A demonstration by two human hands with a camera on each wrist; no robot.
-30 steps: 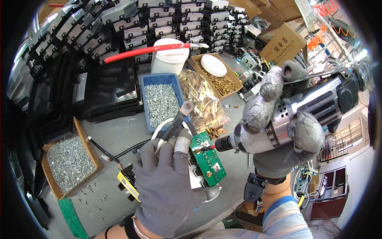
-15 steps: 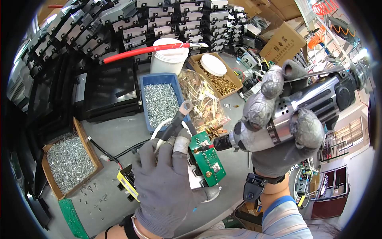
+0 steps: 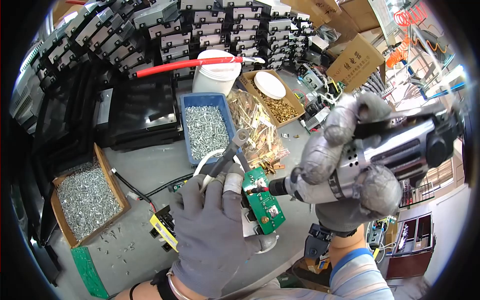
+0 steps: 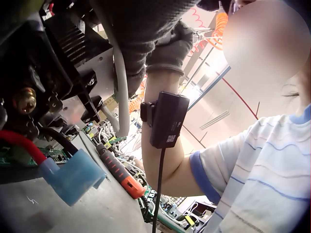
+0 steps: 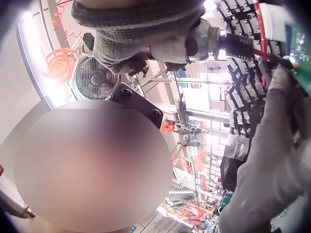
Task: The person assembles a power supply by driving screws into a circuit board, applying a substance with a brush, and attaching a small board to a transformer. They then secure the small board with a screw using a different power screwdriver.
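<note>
My gloved right hand (image 3: 345,165) grips a silver power screwdriver (image 3: 400,150), fingers curled round its body. Its red-collared bit meets the left edge of a green circuit board (image 3: 264,202). The gloved left hand (image 3: 212,225) holds the assembly beneath the board, thumb at the lower edge and fingers over the black cable with a ring lug (image 3: 241,136). A yellow-labelled part (image 3: 164,232) sticks out left of that hand. In the right wrist view the bit (image 5: 274,59) touches the board (image 5: 299,48) near a brass-coloured screw.
A blue bin of screws (image 3: 183,117) and a bag of brass parts (image 3: 255,130) stand behind the board. Left are a cardboard box of screws (image 3: 112,181) and a green board (image 3: 89,272). Black housings (image 3: 142,107) and stacked metal units (image 3: 205,30) fill the back.
The head view has shifted slightly. The screwdriver and right hand have tilted a little, with the bit still at the same part of the board. My left hand keeps its hold.
</note>
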